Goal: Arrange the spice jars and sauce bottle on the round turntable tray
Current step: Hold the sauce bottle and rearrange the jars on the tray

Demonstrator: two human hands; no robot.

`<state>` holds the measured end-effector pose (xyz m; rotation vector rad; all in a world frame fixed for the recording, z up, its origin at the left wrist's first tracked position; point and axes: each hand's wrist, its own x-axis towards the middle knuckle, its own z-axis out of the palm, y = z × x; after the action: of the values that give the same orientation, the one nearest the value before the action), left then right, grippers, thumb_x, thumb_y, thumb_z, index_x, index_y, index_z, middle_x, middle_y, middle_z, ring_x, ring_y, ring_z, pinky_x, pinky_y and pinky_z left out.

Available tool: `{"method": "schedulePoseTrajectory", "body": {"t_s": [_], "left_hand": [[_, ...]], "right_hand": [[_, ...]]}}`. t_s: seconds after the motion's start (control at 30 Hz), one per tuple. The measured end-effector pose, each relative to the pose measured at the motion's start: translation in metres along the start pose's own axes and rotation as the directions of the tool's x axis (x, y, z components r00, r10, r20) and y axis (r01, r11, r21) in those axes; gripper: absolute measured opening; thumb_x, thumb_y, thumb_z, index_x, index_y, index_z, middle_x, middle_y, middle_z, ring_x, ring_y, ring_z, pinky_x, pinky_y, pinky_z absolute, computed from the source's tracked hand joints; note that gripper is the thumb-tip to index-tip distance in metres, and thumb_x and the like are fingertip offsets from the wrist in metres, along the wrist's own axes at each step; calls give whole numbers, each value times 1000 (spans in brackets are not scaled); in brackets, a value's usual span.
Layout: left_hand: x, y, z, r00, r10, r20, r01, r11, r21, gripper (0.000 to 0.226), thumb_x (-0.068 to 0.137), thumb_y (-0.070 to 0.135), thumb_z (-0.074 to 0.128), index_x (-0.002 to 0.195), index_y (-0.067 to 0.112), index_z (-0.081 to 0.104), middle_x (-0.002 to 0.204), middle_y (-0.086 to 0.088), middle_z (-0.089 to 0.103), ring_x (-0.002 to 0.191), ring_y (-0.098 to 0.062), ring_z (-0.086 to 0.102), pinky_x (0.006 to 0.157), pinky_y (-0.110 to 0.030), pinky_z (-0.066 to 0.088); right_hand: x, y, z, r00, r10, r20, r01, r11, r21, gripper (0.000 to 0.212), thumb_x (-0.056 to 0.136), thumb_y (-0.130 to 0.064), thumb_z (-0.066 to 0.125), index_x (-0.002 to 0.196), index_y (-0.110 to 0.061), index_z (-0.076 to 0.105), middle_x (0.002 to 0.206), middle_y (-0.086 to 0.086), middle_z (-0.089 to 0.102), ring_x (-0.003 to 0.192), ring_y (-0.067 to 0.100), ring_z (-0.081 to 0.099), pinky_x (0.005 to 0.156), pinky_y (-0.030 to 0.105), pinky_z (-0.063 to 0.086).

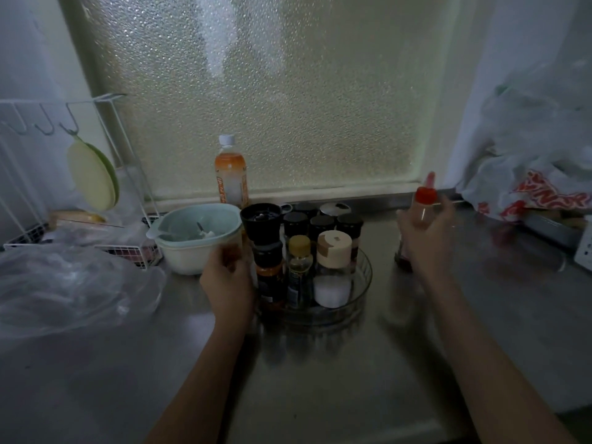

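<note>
A clear round turntable tray (363, 277) stands on the steel counter, crowded with several spice jars: a black grinder (262, 224), a yellow-capped jar (299, 265), a beige-capped salt jar (333, 269) and black-lidded jars (320, 224) behind. My left hand (229, 278) is curled at the tray's left edge beside the grinder; what it grips is hidden. To the right of the tray, my right hand (426, 238) grips a red-capped sauce bottle (425, 200), blurred with motion.
A pale blue bowl (192, 238) sits left of the tray, an orange drink bottle (231, 174) behind it by the frosted window. A white wire rack (105, 193) and plastic bag (70, 283) fill the left; more bags (538, 174) lie at right.
</note>
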<state>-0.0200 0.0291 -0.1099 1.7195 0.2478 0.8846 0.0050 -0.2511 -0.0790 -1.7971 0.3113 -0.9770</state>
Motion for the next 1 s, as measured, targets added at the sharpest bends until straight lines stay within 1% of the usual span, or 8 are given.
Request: {"method": "schedulePoseTrajectory", "body": {"t_s": [0.1,0.23,0.33,0.47,0.63,0.73,0.87,1.0], "left_hand": [[-9,11,-1,973,211,-96,-218,973,-76,16,86,11,50,96,23,50,94,1,57,84,-20,56,71,-31,43],[-27,20,3,905,423,50,-416,903,-102,19,89,30,44,106,24,44,97,7,47,87,-11,51,75,-23,41],[-30,22,2,851,503,148,-505,863,-29,32,85,33,47,112,18,42,103,7,41,94,-14,46,77,-21,36],[-26,21,-6,828,505,244,-542,832,118,50,77,36,49,116,6,43,106,-3,45,93,-19,50,69,-27,38],[-24,25,-13,830,482,279,-531,837,133,53,78,41,49,116,5,45,105,-3,43,82,-11,44,62,-29,39],[-26,26,-13,811,508,289,-567,804,178,47,79,36,53,113,3,47,104,-14,49,81,-20,50,58,-28,38],[-27,25,-11,826,490,280,-551,806,216,43,76,14,71,111,2,50,103,-17,51,83,-24,52,58,-26,36],[-31,30,-12,814,509,279,-552,828,100,45,77,30,53,114,6,45,104,-14,50,79,-12,44,60,-27,38]], "right_hand": [[10,16,6,993,33,109,-30,999,-26,72,76,-26,75,137,-13,37,127,12,56,112,28,57,96,42,46],[8,23,8,995,72,74,-65,994,-93,49,77,-29,73,118,-16,51,117,11,61,108,29,59,93,43,48],[-4,6,1,997,-60,-42,59,998,-27,31,77,-41,69,99,-27,52,102,2,63,97,23,62,85,40,51],[-21,-20,-14,944,-225,-241,279,935,219,36,79,-42,62,106,-20,54,89,-14,58,81,-4,56,74,19,46],[-48,-26,-7,948,-317,25,300,919,254,39,74,-46,61,103,-21,56,82,-19,58,75,-8,55,66,10,43],[-56,-24,-1,909,-392,138,360,909,209,44,71,-47,63,106,-21,56,88,-18,58,79,-5,57,67,10,45],[-62,-22,3,902,-394,178,343,902,262,49,72,-44,64,110,-14,56,92,-12,60,82,-2,60,71,12,48],[-71,-23,6,889,-446,108,401,870,288,43,73,-35,69,107,-20,49,96,-14,57,84,-2,59,72,12,46]]}}
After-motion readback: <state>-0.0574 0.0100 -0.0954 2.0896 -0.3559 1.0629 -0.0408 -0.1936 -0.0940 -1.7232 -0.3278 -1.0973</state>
